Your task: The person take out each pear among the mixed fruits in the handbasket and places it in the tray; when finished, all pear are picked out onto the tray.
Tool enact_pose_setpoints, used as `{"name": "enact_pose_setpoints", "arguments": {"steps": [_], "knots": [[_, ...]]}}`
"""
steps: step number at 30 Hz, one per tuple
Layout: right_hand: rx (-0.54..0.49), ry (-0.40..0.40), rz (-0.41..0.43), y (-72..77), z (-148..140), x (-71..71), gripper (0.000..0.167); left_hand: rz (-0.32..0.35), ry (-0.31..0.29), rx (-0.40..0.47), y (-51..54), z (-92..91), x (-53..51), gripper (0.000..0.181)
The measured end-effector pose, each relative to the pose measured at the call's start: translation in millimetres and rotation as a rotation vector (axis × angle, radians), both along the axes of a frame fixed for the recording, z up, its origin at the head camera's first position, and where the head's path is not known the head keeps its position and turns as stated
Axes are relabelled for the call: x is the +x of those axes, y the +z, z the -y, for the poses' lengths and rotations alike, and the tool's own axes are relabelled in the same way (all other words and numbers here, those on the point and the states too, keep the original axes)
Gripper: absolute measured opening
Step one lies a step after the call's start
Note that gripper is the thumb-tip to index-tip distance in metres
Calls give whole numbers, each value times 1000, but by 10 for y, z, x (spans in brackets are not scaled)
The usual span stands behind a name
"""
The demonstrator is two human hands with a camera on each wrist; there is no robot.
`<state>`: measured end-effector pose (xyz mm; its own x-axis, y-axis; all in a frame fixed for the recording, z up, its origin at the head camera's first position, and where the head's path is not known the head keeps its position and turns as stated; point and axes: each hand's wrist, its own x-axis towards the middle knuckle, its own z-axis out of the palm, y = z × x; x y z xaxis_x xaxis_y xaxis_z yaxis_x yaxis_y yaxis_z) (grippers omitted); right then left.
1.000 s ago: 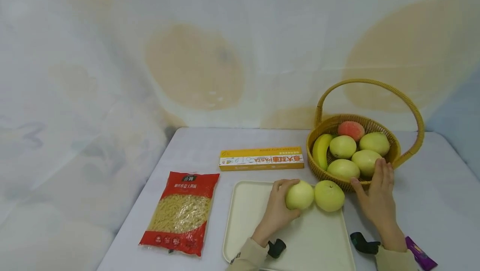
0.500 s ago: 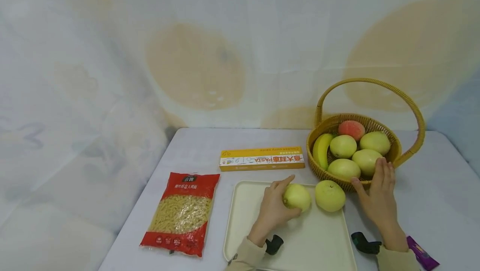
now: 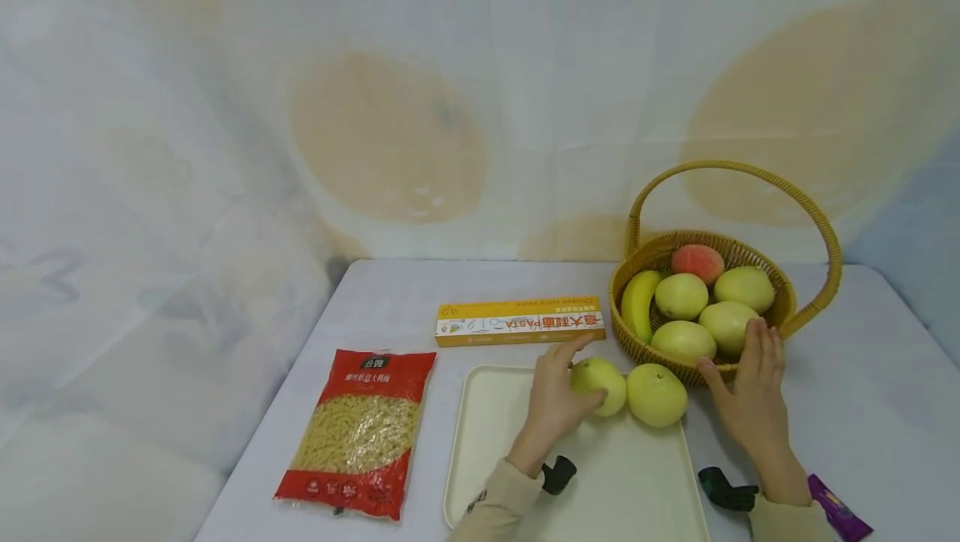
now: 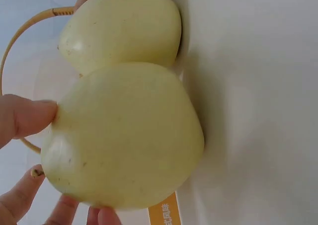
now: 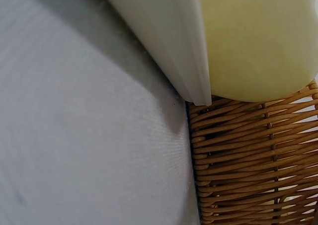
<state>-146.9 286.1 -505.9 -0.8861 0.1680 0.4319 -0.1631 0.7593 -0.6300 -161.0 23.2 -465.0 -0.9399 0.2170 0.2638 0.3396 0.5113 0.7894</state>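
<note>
1 pale-green fruit (image 3: 603,388) in left hand (image 3: 552,400), thumb and fingertips curved against it, at far right of tray (image 3: 615,492). 2nd fruit (image 3: 657,395) just beside it, at tray corner. Right hand (image 3: 756,409), fingers straight, at near rim of wicker basket (image 5: 263,160), which holds banana (image 3: 639,306), red peach (image 3: 697,262), 4 green fruits (image 3: 681,296). Pasta box (image 3: 519,322) lies beyond tray, red pasta bag (image 3: 360,434) left of it.

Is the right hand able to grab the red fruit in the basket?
Probably yes: the right hand seems empty and is at the near side of the basket, but must reach over the pale fruits to the red fruit.
</note>
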Motion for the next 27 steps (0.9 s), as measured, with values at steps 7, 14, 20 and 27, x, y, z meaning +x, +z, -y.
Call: {"name": "enact_pose_setpoints", "arguments": {"steps": [7,14,20,27], "knots": [[-1,-3,0,5,-4,-12,85,-71,-83,-26,5,-96,-47,70],[-1,-3,-1,9,12,-17,86,-64,-154,39,85,-88,-62,71],[3,-2,-5,6,11,-6,85,-29,-256,202,286,-94,-174,61],[5,-6,2,-19,14,-1,85,132,-345,330,518,-253,-474,55]]}}
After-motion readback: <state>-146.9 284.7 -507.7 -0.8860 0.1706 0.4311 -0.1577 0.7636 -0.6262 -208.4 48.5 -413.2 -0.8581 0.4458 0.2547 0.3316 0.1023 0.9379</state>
